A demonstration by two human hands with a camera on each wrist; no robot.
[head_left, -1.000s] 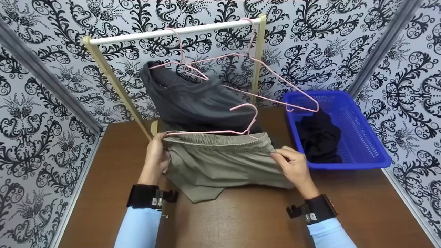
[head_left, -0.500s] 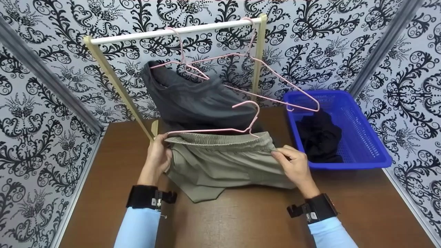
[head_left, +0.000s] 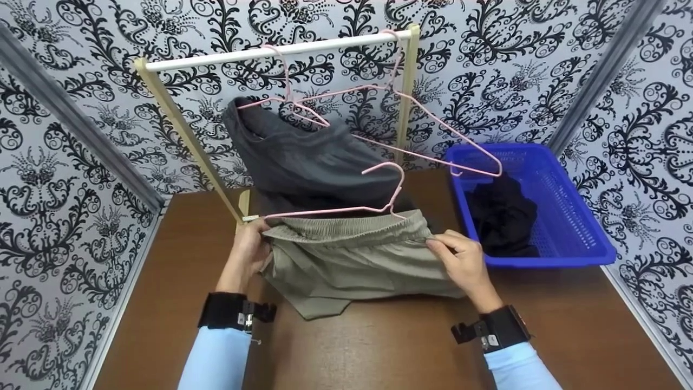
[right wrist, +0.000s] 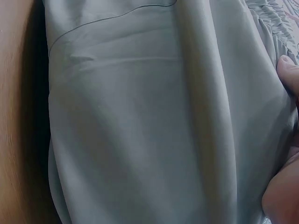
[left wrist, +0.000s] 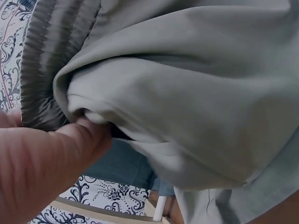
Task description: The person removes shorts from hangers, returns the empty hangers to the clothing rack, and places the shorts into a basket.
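Observation:
Olive-green shorts [head_left: 357, 265] with a gathered elastic waistband are stretched between both hands above the table. My left hand [head_left: 249, 249] grips the waistband's left end; in the left wrist view the thumb [left wrist: 84, 140] presses into the folded cloth. At the right end of the waistband, my right hand [head_left: 460, 262] pinches the fabric between thumb and curled fingers. A pink hanger [head_left: 325, 210] lies along the waistband opening, its hook standing up at the right of centre. The hanger's left end meets the left hand, and its lower right part is hidden inside the shorts.
Behind the shorts stands a clothes rack [head_left: 281, 50] with a dark grey shirt [head_left: 314, 157] on one pink hanger. A bare pink hanger [head_left: 449, 127] hangs at its right. The blue basket [head_left: 574, 216] at right holds black cloth [head_left: 503, 216].
The left hand and the left end of the waistband have dropped slightly, so the hanger's left arm now slopes down. The right hand keeps its place.

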